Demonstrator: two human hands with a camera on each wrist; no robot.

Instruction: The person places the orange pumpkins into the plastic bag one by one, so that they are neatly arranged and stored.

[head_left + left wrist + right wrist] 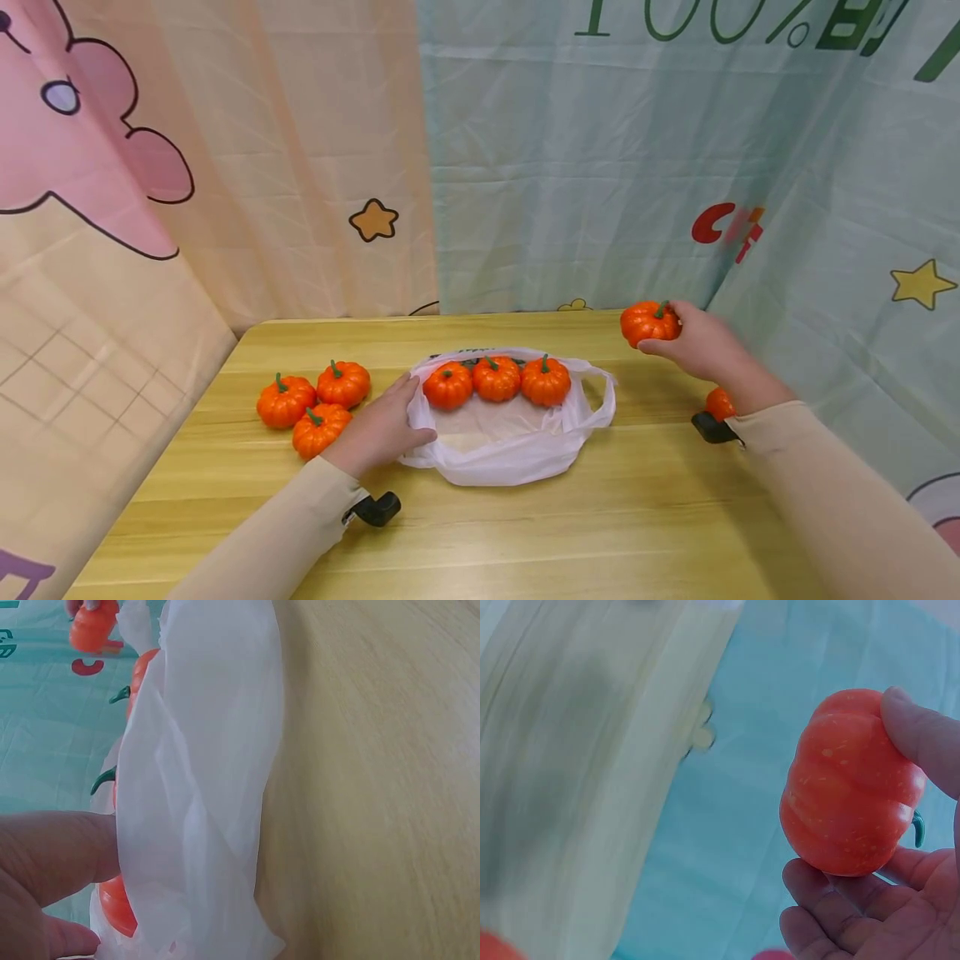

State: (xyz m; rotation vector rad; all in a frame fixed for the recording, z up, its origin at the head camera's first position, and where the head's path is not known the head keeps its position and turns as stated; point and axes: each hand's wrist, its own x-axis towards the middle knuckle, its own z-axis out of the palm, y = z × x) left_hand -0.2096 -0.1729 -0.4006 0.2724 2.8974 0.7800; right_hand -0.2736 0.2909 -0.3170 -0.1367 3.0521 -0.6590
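Observation:
A white plastic bag (510, 468) lies on the table with its mouth spread, and three small orange pumpkins sit in a row along its far side, one at the left (448, 386), one in the middle (497, 377) and one at the right (546, 383). My left hand (377, 429) holds the bag's left rim; in the left wrist view the thumb (64, 851) reaches in behind the plastic. Raised above the table's back right, my right hand (703, 346) grips another pumpkin (851, 784) between thumb and fingers, its green stem toward the palm.
Left of the bag, three more pumpkins cluster on the wooden table (600, 533), the nearest (321, 429) beside my left wrist. Another pumpkin (720, 404) lies partly hidden by my right forearm. Printed curtains (555, 183) hang behind the table and along both sides.

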